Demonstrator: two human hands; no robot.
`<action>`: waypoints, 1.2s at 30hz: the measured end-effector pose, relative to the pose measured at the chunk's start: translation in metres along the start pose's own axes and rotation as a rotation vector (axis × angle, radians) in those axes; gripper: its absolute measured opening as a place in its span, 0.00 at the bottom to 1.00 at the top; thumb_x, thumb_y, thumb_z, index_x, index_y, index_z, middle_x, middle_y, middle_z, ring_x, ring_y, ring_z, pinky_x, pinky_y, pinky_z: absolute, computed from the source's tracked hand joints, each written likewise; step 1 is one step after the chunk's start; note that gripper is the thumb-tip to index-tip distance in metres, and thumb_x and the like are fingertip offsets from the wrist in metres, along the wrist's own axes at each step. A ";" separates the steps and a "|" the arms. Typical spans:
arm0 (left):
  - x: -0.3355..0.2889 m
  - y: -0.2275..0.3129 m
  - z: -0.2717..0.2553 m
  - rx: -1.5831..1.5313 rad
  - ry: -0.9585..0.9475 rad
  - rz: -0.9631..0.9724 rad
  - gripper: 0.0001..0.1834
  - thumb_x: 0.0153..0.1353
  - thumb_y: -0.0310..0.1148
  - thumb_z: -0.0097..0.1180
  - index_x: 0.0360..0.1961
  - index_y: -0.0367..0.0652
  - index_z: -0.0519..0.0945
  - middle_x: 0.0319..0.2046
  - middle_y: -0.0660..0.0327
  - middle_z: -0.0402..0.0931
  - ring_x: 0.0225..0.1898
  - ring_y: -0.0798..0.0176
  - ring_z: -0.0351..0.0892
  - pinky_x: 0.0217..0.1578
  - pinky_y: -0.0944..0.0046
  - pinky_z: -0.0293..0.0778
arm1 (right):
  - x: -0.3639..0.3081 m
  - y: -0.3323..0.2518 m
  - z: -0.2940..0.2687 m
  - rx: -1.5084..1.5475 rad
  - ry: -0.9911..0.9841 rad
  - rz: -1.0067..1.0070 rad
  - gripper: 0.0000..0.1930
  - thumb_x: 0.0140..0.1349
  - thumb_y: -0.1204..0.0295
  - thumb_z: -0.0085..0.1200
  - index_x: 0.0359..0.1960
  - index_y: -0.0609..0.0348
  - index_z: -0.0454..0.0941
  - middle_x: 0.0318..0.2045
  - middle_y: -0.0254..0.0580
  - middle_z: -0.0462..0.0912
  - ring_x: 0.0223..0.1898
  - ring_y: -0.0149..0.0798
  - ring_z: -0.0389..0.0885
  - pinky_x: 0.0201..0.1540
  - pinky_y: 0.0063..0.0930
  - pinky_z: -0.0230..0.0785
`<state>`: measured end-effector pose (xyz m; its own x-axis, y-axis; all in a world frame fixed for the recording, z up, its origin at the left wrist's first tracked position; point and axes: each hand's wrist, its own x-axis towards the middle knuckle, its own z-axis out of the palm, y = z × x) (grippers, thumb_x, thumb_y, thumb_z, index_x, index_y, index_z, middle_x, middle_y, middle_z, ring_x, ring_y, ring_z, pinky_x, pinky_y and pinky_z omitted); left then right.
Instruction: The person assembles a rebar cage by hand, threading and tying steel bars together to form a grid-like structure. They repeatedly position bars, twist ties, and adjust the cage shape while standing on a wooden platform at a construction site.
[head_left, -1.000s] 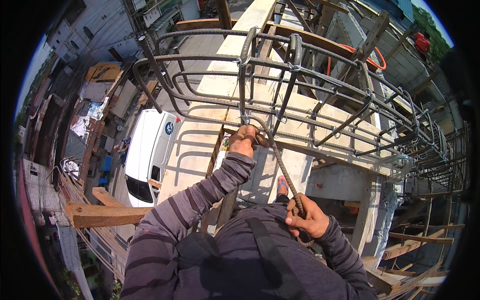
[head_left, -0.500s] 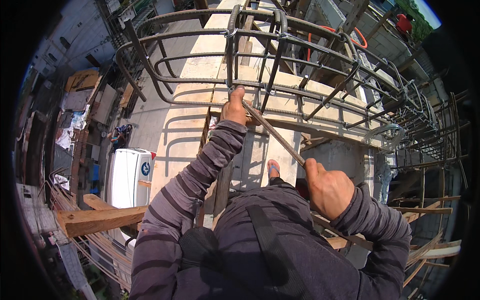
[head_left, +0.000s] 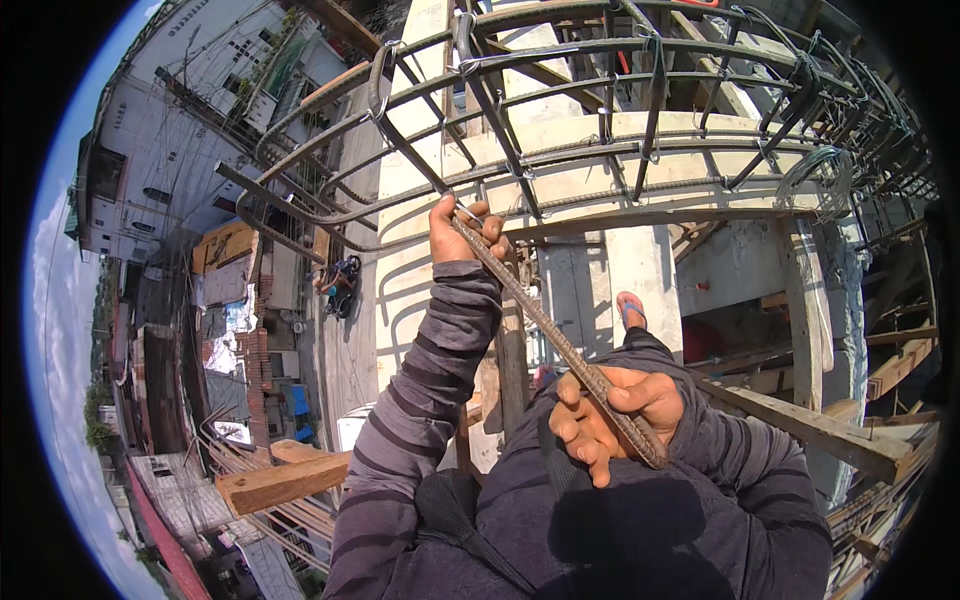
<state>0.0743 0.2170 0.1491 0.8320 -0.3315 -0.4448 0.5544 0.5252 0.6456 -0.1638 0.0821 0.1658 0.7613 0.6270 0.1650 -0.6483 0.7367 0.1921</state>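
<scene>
A ribbed steel rod (head_left: 555, 335) slants from the rebar cage (head_left: 500, 130) down toward my body. My left hand (head_left: 466, 232) is closed around its upper end, right beside the cage's lower bars. A thin bright tip shows between those fingers; its exact shape is too small to tell. My right hand (head_left: 622, 415) is turned palm up, the rod's lower end lying across it between the thumb and the loosely curled fingers. Wire ties join the cage's long bars and stirrups.
Pale boards (head_left: 640, 280) lie under the cage, and my sandalled foot (head_left: 631, 310) stands on one. Loose tie wire (head_left: 815, 180) hangs at the right. Timber beams (head_left: 285, 480) jut out on both sides. Far below at left are a street and a motorcycle (head_left: 343, 288).
My right hand has gone from a fist over the rod's end to a loose, palm-up hold nearer my body. The rod's lower end came down with it. The whole view has shifted.
</scene>
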 end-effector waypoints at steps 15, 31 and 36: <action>0.039 -0.033 -0.051 -0.309 -0.799 -0.046 0.19 0.64 0.49 0.46 0.44 0.47 0.80 0.33 0.59 0.78 0.28 0.54 0.78 0.31 0.57 0.68 | -0.012 -0.021 -0.012 -2.128 0.827 0.072 0.18 0.62 0.68 0.54 0.48 0.66 0.67 0.29 0.71 0.79 0.36 0.71 0.78 0.39 0.51 0.70; 0.018 -0.028 -0.035 -0.218 -0.271 -0.059 0.21 0.62 0.53 0.51 0.28 0.45 0.77 0.22 0.55 0.78 0.21 0.56 0.79 0.21 0.60 0.76 | -0.009 -0.040 -0.039 -0.623 0.408 0.232 0.07 0.59 0.75 0.52 0.33 0.61 0.66 0.19 0.31 0.64 0.15 0.25 0.60 0.20 0.20 0.54; 0.014 -0.026 -0.011 0.462 0.086 -0.116 0.31 0.55 0.60 0.59 0.36 0.37 0.78 0.31 0.51 0.83 0.29 0.58 0.84 0.28 0.63 0.78 | -0.016 -0.042 -0.040 -1.774 0.857 -0.009 0.09 0.52 0.73 0.56 0.31 0.65 0.71 0.22 0.48 0.74 0.20 0.46 0.72 0.28 0.32 0.66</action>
<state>0.0715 0.2074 0.1191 0.7701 -0.2909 -0.5677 0.6107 0.0789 0.7879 -0.1486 0.0514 0.1165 0.9169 0.1585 -0.3662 -0.3286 -0.2207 -0.9183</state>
